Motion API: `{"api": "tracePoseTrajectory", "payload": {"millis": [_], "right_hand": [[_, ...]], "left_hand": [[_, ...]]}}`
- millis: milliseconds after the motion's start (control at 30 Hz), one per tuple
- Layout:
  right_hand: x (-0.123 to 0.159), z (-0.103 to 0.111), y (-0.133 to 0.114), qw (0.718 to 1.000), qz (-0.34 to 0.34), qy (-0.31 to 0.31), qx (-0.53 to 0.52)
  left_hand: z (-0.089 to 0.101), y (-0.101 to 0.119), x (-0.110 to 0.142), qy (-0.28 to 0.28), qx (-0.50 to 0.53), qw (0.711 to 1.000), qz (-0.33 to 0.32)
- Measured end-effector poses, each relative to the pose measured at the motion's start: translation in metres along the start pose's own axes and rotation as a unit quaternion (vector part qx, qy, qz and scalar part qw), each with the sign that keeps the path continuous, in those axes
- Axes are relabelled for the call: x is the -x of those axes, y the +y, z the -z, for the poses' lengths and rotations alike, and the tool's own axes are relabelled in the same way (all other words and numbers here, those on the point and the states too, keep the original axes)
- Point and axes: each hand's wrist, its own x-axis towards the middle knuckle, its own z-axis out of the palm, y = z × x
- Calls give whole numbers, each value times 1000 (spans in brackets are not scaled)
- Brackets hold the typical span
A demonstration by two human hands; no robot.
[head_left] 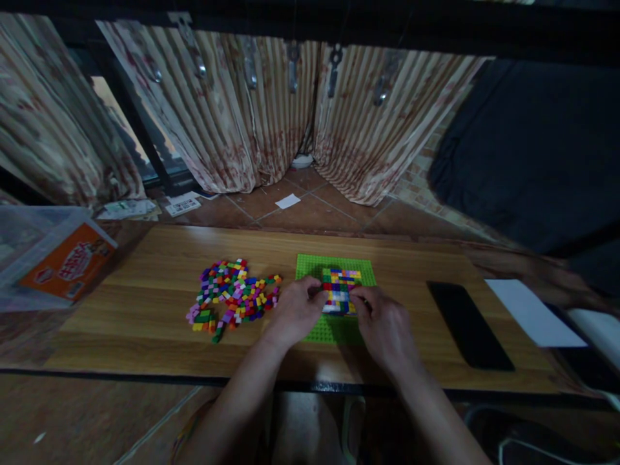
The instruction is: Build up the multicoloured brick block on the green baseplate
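A multicoloured block of toy building bricks (341, 287) stands on a green studded baseplate (334, 260) in front of me. My left hand (295, 310) is at its left side, thumb and forefinger closed against the edge. On the opposite side, my right hand (387, 326) pinches the block's right edge with thumb and forefinger. Whether a separate small brick sits between the fingers of either hand is too small to make out. Left of the baseplate, a loose pile of small coloured bricks (237, 294) is spread over the wooden table (159, 271).
A black flat slab (467, 326) lies on the table to the right, with a white sheet (535, 313) beyond it. At the far left is a clear plastic bin (43, 223) with an orange label. Striped curtains (232, 116) hang behind the table.
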Motion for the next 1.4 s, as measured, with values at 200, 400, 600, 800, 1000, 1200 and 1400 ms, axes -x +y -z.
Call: {"api": "tracePoseTrajectory", "payload": {"millis": [200, 400, 600, 800, 1000, 1200, 1400], "right_hand": [[2, 3, -2, 999, -37, 12, -22], [2, 11, 9, 991, -107, -11, -80], [-1, 6, 17, 982, -145, -37, -118], [-3, 2, 15, 976, -157, -22, -152], [-4, 0, 17, 965, -184, -8, -189], [-7, -1, 16, 956, -204, 4, -212], [-7, -2, 15, 957, -209, 9, -200]], "left_hand": [[0, 4, 2, 2, 19, 1000, 2], [2, 10, 3, 4, 8, 1000, 13], [1, 10, 3, 5, 0, 1000, 13], [1, 12, 3, 10, 6, 1000, 20], [1, 12, 3, 10, 10, 1000, 22], [-2, 9, 2, 15, 10, 1000, 20], [-4, 9, 2, 15, 4, 1000, 24]]}}
